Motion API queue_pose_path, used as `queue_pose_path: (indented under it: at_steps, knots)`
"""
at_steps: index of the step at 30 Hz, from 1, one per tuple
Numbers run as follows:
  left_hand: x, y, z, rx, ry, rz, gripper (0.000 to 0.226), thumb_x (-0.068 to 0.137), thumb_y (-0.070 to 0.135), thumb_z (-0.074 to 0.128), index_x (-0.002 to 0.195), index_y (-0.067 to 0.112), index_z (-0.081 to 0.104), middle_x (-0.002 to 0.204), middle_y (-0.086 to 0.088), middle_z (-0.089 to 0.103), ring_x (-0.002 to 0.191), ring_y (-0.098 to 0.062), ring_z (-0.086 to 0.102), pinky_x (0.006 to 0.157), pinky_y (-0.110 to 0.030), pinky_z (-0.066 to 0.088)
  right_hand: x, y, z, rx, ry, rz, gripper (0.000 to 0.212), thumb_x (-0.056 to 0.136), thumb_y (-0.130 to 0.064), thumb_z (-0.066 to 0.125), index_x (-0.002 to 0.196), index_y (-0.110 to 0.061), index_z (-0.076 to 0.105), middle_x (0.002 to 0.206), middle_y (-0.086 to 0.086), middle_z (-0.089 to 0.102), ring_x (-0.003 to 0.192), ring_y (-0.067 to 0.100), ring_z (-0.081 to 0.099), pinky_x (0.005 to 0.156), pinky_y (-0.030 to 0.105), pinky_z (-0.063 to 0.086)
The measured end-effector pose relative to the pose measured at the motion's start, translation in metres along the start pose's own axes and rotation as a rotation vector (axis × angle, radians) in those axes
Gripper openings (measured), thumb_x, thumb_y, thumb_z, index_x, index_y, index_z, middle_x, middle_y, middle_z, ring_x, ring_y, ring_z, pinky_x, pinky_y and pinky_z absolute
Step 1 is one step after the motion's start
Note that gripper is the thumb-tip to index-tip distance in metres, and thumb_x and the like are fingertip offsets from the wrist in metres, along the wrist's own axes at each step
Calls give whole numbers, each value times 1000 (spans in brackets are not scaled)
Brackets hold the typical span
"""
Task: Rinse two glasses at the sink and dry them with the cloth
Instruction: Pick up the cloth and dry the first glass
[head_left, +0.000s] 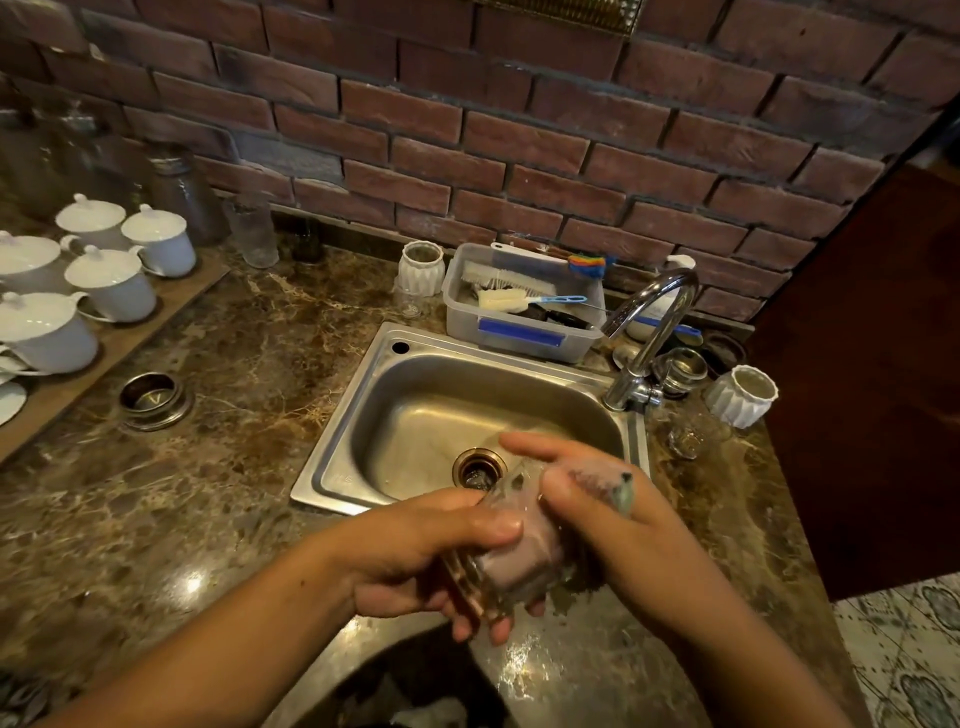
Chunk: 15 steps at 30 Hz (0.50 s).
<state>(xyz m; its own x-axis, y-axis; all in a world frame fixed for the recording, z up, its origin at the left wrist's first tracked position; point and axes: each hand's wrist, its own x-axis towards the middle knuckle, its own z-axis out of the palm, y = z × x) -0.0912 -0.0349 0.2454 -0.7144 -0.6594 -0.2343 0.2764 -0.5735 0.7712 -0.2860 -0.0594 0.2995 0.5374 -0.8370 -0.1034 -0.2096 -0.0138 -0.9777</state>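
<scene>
A clear ribbed glass lies tilted in my left hand, over the front rim of the steel sink. A pinkish cloth is stuffed into the glass and my right hand grips its free end at the glass mouth. A second clear glass stands on the counter right of the sink, near the chrome tap. No water runs from the tap.
A plastic tub with brushes sits behind the sink. White ribbed holders stand at its sides. Lidded white cups fill a wooden board at the left. A round steel inset is in the marble counter.
</scene>
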Motion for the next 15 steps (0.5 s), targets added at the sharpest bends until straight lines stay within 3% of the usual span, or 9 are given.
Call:
queue_pose_path:
  at_steps: [3, 7, 11, 15]
  knots:
    - [5, -10, 11, -125, 155, 84, 82, 67, 44, 90, 124, 0, 51, 96, -27, 69, 66, -29, 70, 48, -26, 54, 3, 5, 5, 169, 310, 44, 31, 92, -52, 54, 110, -37, 74, 111, 5, 73, 98, 24, 73, 79, 41, 61]
    - [8, -19, 32, -285, 359, 164, 99, 50, 38, 99, 129, 3, 51, 98, -25, 74, 68, -33, 71, 50, -32, 55, 5, 4, 8, 340, 547, 46, 39, 83, -47, 53, 113, -34, 72, 110, 1, 76, 100, 21, 73, 83, 42, 58]
    - [7, -23, 37, -291, 498, 214, 68, 62, 19, 87, 124, 14, 60, 105, -18, 77, 82, -33, 72, 71, -40, 55, 5, 6, 17, 288, 700, 98, 31, 96, -43, 52, 125, -43, 63, 135, -2, 60, 119, 17, 60, 103, 45, 49]
    - [6, -25, 30, -219, 587, 362, 64, 56, 16, 88, 116, 26, 68, 113, -12, 75, 91, -25, 72, 68, -34, 58, 3, 3, 26, 304, 744, 56, 30, 95, -39, 51, 120, -53, 60, 142, -6, 55, 121, 12, 59, 97, 37, 51]
